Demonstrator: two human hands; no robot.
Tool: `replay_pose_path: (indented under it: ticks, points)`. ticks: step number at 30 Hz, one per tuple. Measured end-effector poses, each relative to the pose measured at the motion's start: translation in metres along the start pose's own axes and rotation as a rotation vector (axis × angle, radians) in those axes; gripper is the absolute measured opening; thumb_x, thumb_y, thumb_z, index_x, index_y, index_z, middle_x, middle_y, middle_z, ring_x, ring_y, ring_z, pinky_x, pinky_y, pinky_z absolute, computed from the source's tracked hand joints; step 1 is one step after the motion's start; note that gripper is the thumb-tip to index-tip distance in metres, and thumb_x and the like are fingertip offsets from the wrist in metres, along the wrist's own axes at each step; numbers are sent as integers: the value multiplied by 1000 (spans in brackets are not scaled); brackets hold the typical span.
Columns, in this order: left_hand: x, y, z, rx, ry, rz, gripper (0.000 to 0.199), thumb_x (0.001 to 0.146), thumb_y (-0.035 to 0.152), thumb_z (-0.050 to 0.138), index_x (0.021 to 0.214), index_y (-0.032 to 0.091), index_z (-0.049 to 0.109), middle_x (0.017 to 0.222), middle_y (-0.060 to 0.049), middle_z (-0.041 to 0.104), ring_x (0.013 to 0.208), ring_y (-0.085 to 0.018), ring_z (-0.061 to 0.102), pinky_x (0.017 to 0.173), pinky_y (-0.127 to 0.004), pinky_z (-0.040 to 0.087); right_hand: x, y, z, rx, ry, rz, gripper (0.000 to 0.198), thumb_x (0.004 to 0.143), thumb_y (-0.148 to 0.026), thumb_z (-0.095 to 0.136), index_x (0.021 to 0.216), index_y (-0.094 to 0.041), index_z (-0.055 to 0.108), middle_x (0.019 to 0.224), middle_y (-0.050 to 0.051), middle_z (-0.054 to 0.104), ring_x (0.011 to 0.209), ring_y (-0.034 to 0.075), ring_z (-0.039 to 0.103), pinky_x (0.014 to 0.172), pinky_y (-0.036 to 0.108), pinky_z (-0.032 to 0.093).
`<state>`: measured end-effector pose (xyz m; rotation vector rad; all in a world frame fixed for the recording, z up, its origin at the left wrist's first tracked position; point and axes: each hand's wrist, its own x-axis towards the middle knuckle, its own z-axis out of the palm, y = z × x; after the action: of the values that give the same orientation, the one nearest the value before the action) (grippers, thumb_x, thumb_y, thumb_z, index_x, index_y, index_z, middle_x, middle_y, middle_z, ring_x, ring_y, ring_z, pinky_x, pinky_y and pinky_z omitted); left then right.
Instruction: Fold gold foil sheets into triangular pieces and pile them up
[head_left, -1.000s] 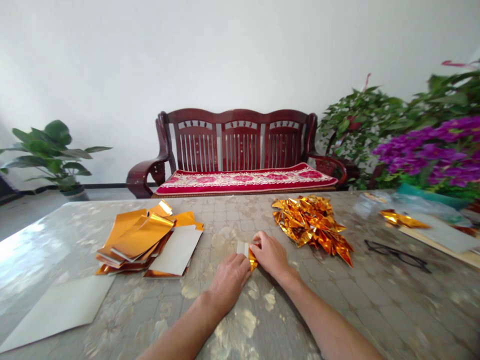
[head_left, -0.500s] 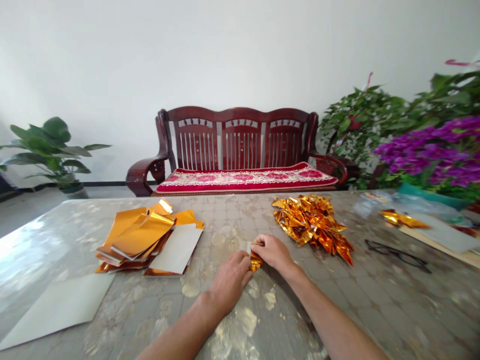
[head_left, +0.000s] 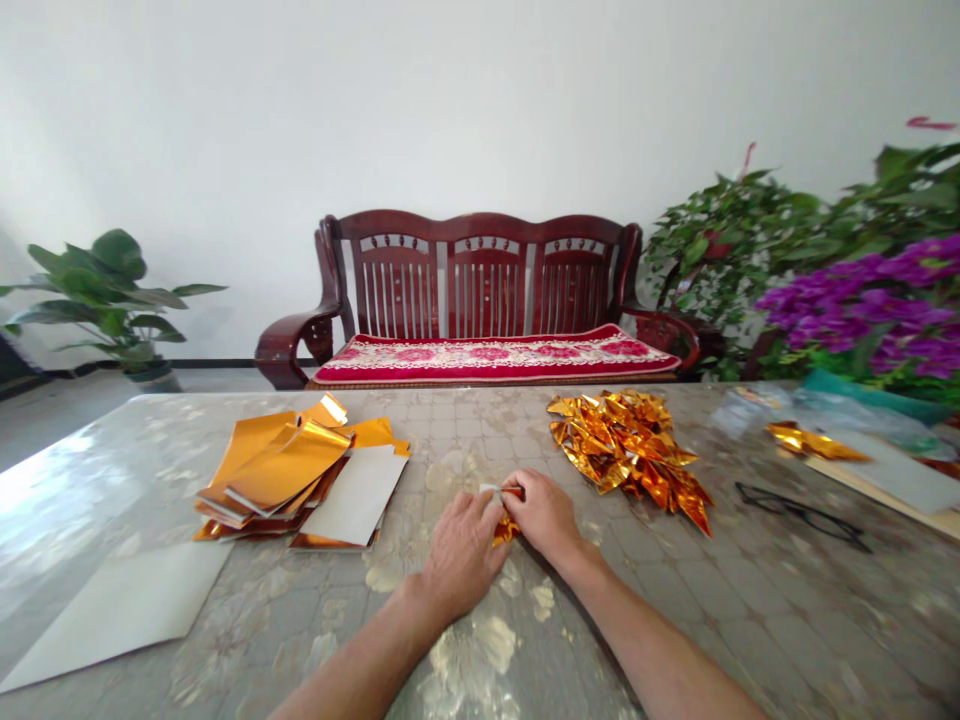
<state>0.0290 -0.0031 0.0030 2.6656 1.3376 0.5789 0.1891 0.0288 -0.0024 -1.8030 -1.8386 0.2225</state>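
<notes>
Between my hands, low over the table, is a piece of gold foil paper (head_left: 506, 530), partly folded, its pale back showing at the top. My left hand (head_left: 466, 545) is closed on its left side, fingers bent over it. On the other side my right hand (head_left: 541, 510) pinches the upper right edge between thumb and fingers. Much of the paper is hidden behind my fingers. To the left lies a loose stack of gold foil sheets (head_left: 281, 465), with a pale-backed sheet (head_left: 356, 495) on its right side. A heap of folded gold foil pieces (head_left: 626, 445) sits to the right.
A large pale sheet (head_left: 120, 610) lies at the table's left. Black eyeglasses (head_left: 802, 515), a folded foil piece (head_left: 814, 440), clear plastic wrapping (head_left: 847, 415) and a board (head_left: 892, 490) are at the right. A wooden bench (head_left: 484, 270) stands behind the patterned table (head_left: 750, 620).
My left hand has moved slightly up and its fingers reach further over the paper. Less of the paper's pale back shows. My right hand keeps its pinch.
</notes>
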Motion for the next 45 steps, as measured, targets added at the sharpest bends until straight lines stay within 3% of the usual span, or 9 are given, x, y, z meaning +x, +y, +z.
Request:
replay_pose_path:
  ticks: [10, 18, 21, 24, 26, 30, 32, 37, 45]
  points:
    - [7, -10, -12, -35, -74, 83, 24, 86, 33, 59, 108, 23, 57, 126, -5, 60, 108, -24, 56, 98, -37, 43, -2, 1, 2, -55, 15, -85, 14, 83, -17, 56, 81, -24, 67, 87, 0, 68, 84, 15, 61, 69, 24, 36]
    - [9, -16, -11, -48, -123, 80, 29, 85, 37, 60, 110, 22, 57, 138, -8, 55, 116, -25, 58, 101, -38, 44, -5, 0, -1, -108, 5, -92, 17, 87, -19, 54, 87, -26, 69, 91, 0, 68, 88, 15, 61, 72, 25, 36]
    - [9, -13, -9, -59, -117, 51, 22, 92, 36, 52, 106, 21, 59, 136, -9, 57, 115, -24, 59, 99, -38, 45, -4, 2, -1, -89, -13, -82, 16, 87, -19, 54, 86, -25, 69, 90, 0, 68, 88, 15, 61, 72, 25, 37]
    - [8, -13, -3, -147, -66, -38, 19, 97, 29, 42, 101, 22, 59, 116, -6, 67, 102, -20, 64, 90, -33, 48, -3, 4, 0, -28, -8, -108, 16, 87, -18, 54, 87, -25, 68, 91, 0, 67, 87, 15, 62, 72, 25, 39]
    - [8, -16, 0, -226, 28, -139, 15, 95, 23, 45, 104, 22, 58, 103, -3, 69, 95, -19, 65, 85, -31, 49, -3, 4, 0, 25, 16, -145, 15, 89, -19, 53, 87, -24, 67, 91, 0, 66, 87, 16, 62, 74, 25, 40]
    - [9, -26, 5, -263, 336, -309, 26, 87, 20, 56, 113, 21, 57, 108, -5, 65, 104, -22, 60, 91, -37, 49, -5, 2, -1, 145, 88, -262, 14, 91, -20, 53, 86, -24, 66, 88, 1, 63, 87, 17, 60, 76, 26, 43]
    - [11, -31, 5, -299, 410, -322, 32, 85, 20, 60, 117, 22, 58, 111, -6, 65, 105, -22, 59, 93, -39, 48, -6, 1, -2, 203, 129, -339, 14, 91, -19, 54, 86, -23, 66, 85, 2, 62, 86, 17, 59, 77, 27, 44]
    - [13, -32, 5, -526, 327, -281, 18, 88, 23, 57, 98, 22, 71, 94, -2, 73, 87, -17, 65, 82, -31, 50, -10, -4, -4, 300, 172, -479, 12, 93, -20, 54, 89, -22, 66, 85, 3, 61, 85, 17, 58, 78, 28, 46]
    - [12, -24, 2, -586, 360, -307, 18, 88, 22, 55, 87, 20, 73, 85, -1, 74, 80, -15, 66, 75, -25, 48, -14, -9, -8, 338, 204, -461, 13, 93, -20, 53, 88, -22, 65, 83, 3, 61, 83, 17, 59, 77, 27, 47]
